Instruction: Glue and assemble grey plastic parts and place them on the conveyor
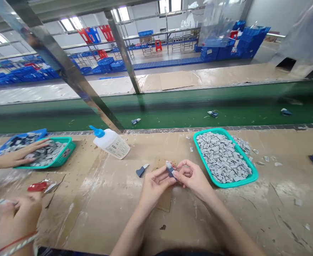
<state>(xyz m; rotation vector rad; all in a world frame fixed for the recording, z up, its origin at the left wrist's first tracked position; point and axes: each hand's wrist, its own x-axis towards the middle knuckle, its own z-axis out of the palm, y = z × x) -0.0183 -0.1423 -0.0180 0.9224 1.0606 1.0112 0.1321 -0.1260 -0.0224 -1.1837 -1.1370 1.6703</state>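
Work is in hand on one dark-blue and grey part (169, 169), raised just above the table (100, 213) in front of the person. The left hand (155, 185) has its grip clamped on the part, thumb against fingers. The right hand (195, 176) has its grip closed on the part's near side; whether a small piece is also pinched there cannot be told.

Extent of completion: this part is judged unfinished, both hands being engaged on it. A similar part (141, 171) lies on the table just left of the hands; whether it is finished cannot be determined. Three more parts, one of them a two-tone piece (135, 121), lie well apart on the green belt (172, 112), presumably finished units, though their origin is not established.

Outstanding: the green basket (254, 179) to the right is well filled with small grey pieces (222, 156), so much stock appears unused. The white bottle (113, 145) stands tilted in appearance, beyond both hands, untouched.
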